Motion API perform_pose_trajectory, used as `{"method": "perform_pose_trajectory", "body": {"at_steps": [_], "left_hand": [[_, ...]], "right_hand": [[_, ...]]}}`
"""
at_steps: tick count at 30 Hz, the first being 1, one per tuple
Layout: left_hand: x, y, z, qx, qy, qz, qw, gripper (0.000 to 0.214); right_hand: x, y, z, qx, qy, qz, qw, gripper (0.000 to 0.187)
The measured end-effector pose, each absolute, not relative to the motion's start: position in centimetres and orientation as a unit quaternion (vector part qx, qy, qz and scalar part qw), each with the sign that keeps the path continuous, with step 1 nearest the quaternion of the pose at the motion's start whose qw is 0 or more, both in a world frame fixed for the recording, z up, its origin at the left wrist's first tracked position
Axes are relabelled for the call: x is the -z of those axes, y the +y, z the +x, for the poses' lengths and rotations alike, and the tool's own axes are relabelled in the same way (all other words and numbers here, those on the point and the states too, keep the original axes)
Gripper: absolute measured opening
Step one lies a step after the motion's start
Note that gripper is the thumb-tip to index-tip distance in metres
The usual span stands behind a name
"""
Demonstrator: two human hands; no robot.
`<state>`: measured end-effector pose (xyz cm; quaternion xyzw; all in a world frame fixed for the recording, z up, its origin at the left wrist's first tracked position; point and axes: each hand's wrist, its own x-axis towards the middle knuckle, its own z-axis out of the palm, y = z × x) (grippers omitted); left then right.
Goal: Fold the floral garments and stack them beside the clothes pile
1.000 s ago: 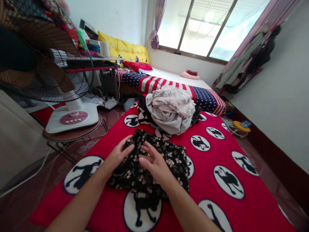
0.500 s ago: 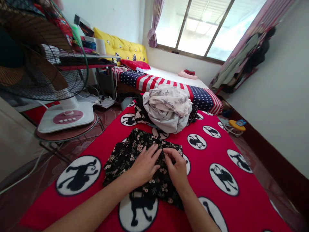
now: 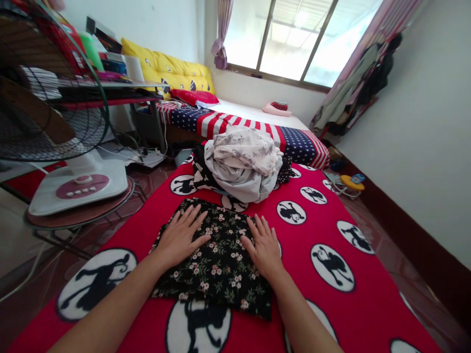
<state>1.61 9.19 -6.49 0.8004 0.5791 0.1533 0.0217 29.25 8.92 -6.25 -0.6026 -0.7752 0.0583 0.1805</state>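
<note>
A black garment with a small floral print [image 3: 221, 255] lies folded into a rough rectangle on the red blanket [image 3: 294, 274]. My left hand [image 3: 180, 238] rests palm down on its left part, fingers spread. Over its right edge lies my right hand [image 3: 265, 245], also flat, with the fingers stretched forward. Neither hand grips anything. Just beyond the garment sits a heap of light grey and white clothes [image 3: 245, 162], with black patterned cloth under it.
To the left, a fan [image 3: 79, 181] stands on a round stool [image 3: 88, 213]. Behind it is a cluttered desk [image 3: 143, 88]. Past the heap is another bed with a stars-and-stripes cover [image 3: 235, 125]. Clothes [image 3: 353, 93] hang on the right wall.
My hands have moved apart from the garment's middle and now lie flat near its sides. The garment looks flatter and more squared. The view has shifted slightly.
</note>
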Motion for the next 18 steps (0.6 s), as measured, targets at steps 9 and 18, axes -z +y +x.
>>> {"method": "perform_pose_trajectory", "body": {"at_steps": [9, 18], "left_hand": [[8.0, 7.9, -3.0, -0.201, 0.642, 0.74, 0.0, 0.063], [4.4, 6.7, -2.4, -0.183, 0.745, 0.635, 0.096, 0.065]], "right_hand": [[6.6, 8.1, 29.5, -0.057, -0.77, -0.592, 0.23, 0.052], [5.2, 4.6, 27.6, -0.073, -0.736, -0.506, 0.444, 0.025]]}}
